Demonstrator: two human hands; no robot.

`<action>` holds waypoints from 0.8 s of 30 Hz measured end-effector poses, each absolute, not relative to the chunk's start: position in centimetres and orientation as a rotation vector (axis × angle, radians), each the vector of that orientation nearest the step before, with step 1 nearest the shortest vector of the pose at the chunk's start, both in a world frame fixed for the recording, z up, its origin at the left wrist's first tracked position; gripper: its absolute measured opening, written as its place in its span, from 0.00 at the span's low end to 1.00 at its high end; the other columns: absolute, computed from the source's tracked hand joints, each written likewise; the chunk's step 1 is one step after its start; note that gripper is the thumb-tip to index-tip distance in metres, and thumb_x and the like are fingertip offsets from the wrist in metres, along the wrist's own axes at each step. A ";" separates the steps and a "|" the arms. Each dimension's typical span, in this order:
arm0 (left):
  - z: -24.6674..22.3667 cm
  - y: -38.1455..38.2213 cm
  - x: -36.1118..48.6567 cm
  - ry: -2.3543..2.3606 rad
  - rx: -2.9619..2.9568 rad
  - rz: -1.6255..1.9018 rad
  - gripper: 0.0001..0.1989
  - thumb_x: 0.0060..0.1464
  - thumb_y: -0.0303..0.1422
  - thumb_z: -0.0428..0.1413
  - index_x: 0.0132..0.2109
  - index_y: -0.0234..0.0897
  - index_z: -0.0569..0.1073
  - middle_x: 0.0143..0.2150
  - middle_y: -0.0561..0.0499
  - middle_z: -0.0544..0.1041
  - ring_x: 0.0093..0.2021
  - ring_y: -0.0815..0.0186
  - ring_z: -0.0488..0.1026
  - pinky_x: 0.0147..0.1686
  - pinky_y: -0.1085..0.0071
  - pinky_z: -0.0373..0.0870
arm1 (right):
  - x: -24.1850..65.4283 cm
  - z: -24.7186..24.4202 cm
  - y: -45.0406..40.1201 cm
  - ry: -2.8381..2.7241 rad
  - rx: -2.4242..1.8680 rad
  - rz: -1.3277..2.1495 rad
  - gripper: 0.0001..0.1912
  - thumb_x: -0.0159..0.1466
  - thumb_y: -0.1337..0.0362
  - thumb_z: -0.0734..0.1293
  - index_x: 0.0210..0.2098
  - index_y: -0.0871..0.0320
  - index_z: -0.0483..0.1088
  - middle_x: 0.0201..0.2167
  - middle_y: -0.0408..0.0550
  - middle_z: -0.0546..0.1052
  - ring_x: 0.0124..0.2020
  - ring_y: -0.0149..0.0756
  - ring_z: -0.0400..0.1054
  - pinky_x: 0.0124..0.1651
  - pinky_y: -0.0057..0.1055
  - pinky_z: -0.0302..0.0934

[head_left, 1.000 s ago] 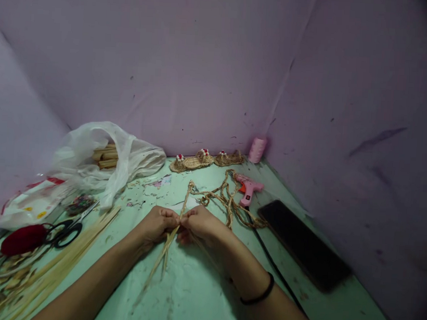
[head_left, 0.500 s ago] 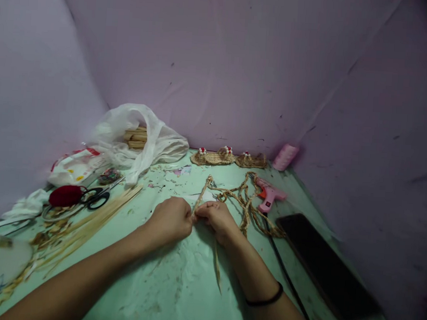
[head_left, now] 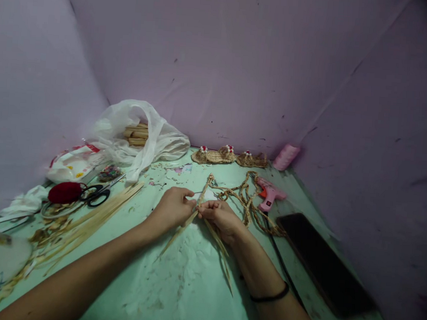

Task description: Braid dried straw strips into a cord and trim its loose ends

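Closely pinched together, the fingers of the right hand (head_left: 220, 217) appear clamped on the lower end of a straw braid (head_left: 204, 191); the left hand's (head_left: 174, 207) thumb and index finger stand slightly apart beside it, and whether they grip a strand I cannot tell. Loose strands (head_left: 224, 259) splay below both hands over the green counter (head_left: 176, 295). The braid rises away from the hands, near a looped braided cord (head_left: 246, 205) that lies against a pink glue gun (head_left: 271, 192). If the right pinch slackens, the plait could loosen; uneven pulling could lump it or split a thin strand. A hard tug might also snag the cord on the gun or drag it across the dark phone (head_left: 326, 263)
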State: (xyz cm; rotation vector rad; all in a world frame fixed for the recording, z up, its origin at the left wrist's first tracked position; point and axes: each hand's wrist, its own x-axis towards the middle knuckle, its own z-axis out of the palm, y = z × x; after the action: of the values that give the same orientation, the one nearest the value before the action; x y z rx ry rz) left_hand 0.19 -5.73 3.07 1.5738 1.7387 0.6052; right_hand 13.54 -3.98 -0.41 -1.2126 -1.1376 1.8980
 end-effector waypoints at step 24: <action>-0.8 -5.0 1.5 1.497 1.164 0.760 0.10 0.31 0.24 0.51 0.12 0.35 0.56 0.07 0.60 0.50 0.11 0.78 0.46 0.12 0.76 0.38 | 13.1 2.5 -6.9 -2.234 -1.835 0.435 0.10 0.49 0.67 0.62 0.26 0.60 0.76 0.24 0.56 0.77 0.26 0.38 0.68 0.26 0.29 0.50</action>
State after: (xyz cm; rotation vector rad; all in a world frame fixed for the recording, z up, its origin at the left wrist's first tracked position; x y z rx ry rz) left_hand 1.46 -5.01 -0.79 1.1637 1.4968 0.7599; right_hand 13.07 -6.93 2.54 -1.8346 -2.2338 0.4353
